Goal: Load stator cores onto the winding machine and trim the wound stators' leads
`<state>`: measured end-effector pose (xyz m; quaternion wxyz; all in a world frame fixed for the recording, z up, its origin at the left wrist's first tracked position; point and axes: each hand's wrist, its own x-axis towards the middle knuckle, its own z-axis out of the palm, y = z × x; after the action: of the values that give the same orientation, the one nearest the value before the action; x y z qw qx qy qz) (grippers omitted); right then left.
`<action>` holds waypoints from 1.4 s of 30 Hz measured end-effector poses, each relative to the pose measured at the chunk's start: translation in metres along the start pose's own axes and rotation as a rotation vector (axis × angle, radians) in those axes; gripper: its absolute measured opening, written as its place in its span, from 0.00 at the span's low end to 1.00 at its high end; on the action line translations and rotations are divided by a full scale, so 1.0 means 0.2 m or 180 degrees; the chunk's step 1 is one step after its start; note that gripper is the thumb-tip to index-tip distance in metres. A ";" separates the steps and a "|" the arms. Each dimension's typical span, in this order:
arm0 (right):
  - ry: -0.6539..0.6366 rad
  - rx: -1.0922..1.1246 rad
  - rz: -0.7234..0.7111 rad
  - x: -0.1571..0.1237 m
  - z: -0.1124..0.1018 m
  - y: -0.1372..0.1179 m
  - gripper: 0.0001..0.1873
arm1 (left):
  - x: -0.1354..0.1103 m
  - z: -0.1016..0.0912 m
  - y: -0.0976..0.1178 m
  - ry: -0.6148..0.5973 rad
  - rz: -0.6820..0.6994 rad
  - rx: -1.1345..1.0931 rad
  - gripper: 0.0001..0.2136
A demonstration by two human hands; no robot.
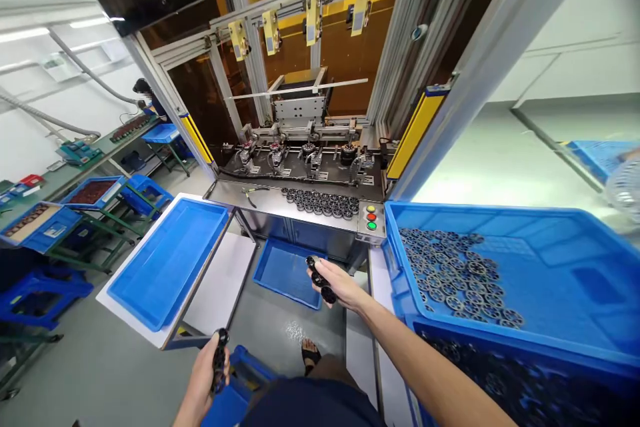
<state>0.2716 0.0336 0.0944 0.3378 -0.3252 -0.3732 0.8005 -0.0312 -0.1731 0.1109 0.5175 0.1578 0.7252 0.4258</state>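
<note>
My left hand (pixel 204 373) is low at the bottom of the view, closed around a short stack of black ring-shaped parts (pixel 219 359). My right hand (pixel 339 283) is stretched forward below the machine's shelf, closed on another stack of black ring parts (pixel 320 280). A row of the same black rings (pixel 323 202) lies on the steel shelf of the machine (pixel 280 207) ahead. To my right, a big blue crate (pixel 550 260) holds several more rings (pixel 457 277) spread flat on its floor.
An empty blue tray (pixel 167 260) rests on a white board at left. Another blue tray (pixel 287 270) lies on the floor under the shelf. Red, orange and green buttons (pixel 371 217) sit on the machine's front. Blue bins on green racks stand far left; a person stands at the back bench.
</note>
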 end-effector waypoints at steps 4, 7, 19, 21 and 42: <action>0.0279 -0.0069 -0.0004 0.13 -0.06 -0.05 0.26 | 0.44 0.24 0.34 -0.0548 0.0456 0.0928 0.28; 0.0518 -0.0203 -0.0023 0.18 -0.10 -0.10 0.26 | 0.82 0.47 0.66 -0.0809 0.1010 0.1608 0.19; 0.2107 -0.0143 -0.0122 0.39 0.04 -0.15 0.27 | 2.05 1.27 1.40 -0.1180 0.3028 0.4119 0.16; 0.2283 -0.0096 -0.0100 0.45 0.11 -0.15 0.27 | 2.15 1.33 1.43 -0.1299 0.3278 0.4369 0.17; 0.1927 -0.3231 0.0183 1.29 0.03 -0.36 0.17 | 2.46 1.33 1.51 -0.1491 0.4237 0.4517 0.27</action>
<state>0.1437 0.2680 0.0874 0.2097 -0.6700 -0.5876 0.4023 -0.0631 0.4556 0.0166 0.0896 0.8840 0.4554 0.0556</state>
